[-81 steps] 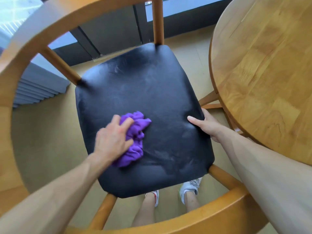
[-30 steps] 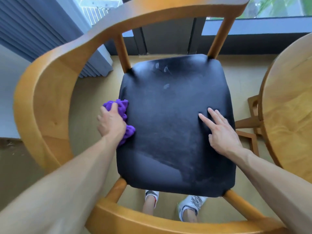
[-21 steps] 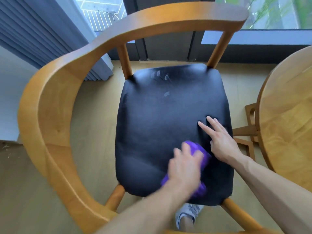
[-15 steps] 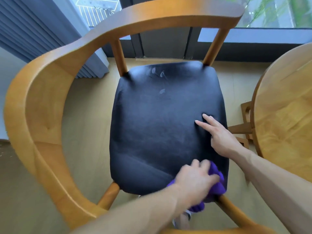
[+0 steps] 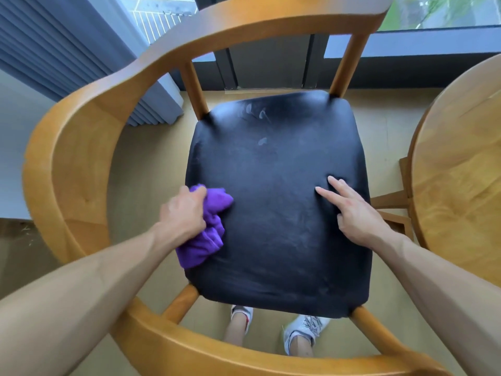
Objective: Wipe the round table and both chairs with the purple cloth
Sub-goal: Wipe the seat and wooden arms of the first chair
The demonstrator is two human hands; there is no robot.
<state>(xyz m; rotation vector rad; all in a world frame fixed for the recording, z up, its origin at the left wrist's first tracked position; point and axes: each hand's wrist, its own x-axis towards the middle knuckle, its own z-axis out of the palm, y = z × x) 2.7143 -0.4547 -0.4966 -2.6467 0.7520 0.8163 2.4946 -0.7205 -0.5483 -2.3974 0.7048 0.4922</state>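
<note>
A wooden chair with a curved armrest rail (image 5: 89,126) and a black padded seat (image 5: 276,164) fills the head view. My left hand (image 5: 183,213) grips the bunched purple cloth (image 5: 208,229) and presses it on the seat's left edge. On the seat's right side my right hand (image 5: 352,210) rests flat with straight fingers. Pale smudges show near the seat's far edge. The round wooden table (image 5: 461,172) is at the right, partly cut off by the frame.
Grey pleated curtains (image 5: 67,50) hang at the far left beside a dark window frame (image 5: 271,58). The floor is beige. My feet in white shoes (image 5: 306,329) stand under the near rail. Part of the table's wooden base (image 5: 390,202) shows right of the seat.
My left hand has swept the cloth from the seat's near right corner back to its left edge. The right hand has stayed on the seat's right side.
</note>
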